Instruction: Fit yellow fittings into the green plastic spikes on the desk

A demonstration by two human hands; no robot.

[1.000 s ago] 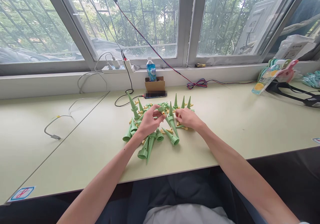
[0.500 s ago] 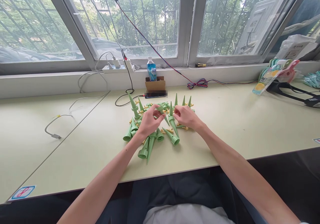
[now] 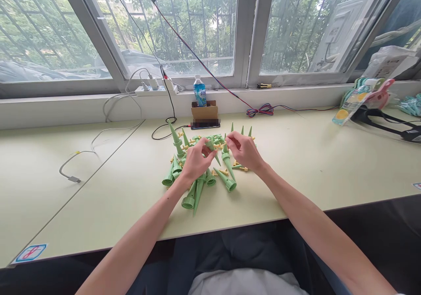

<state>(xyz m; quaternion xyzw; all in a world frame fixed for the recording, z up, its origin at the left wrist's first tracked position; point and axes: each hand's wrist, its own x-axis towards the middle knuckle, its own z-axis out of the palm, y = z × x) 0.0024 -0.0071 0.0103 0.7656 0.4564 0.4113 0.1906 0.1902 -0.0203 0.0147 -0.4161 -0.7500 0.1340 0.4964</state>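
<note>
- Held in the left hand point(image 3: 196, 160): green plastic spike point(image 3: 209, 144), tip slanted down, yellow valve point(image 3: 217, 146) pointed toward the right hand point(image 3: 245, 151).
- Right fingertips narrowed; contents cannot be told.

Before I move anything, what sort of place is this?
Probably a small workroom or office corner, though I can't be sure which. Long desk against windows, power strip on the sill, green spikes heaped on the desk.

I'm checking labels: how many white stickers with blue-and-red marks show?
2: one white sticker at front left on the pale green table, a second sticker cut off by the right picture edge. Others may be hidden.
</note>
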